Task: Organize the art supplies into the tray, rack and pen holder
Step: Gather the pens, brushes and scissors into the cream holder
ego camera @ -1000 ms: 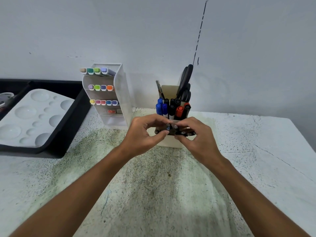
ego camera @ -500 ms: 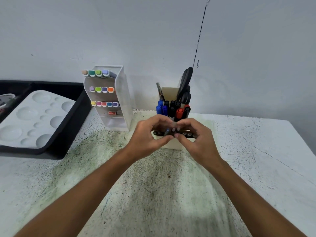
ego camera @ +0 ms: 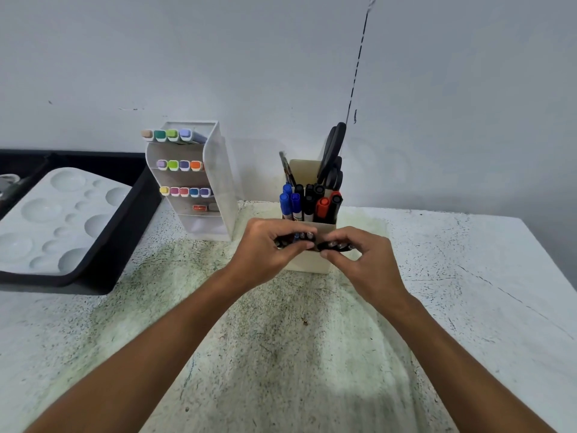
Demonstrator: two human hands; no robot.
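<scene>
Gripping dark pens (ego camera: pixel 302 237) | hands (ego camera: pixel 268 250) hide barrels | count unclear

An art or craft workspace: a paint-flecked white table (ego camera: pixel 437 276) against a bare wall holds a marker rack (ego camera: pixel 190 182), a pen holder (ego camera: pixel 309 260) and a mixing palette (ego camera: pixel 46 220).

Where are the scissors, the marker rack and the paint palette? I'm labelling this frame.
scissors (ego camera: pixel 334 151): head view, on the black handles above the holder.
marker rack (ego camera: pixel 218 189): head view, on its clear side wall.
paint palette (ego camera: pixel 40 228): head view, on the white surface between wells.
</scene>
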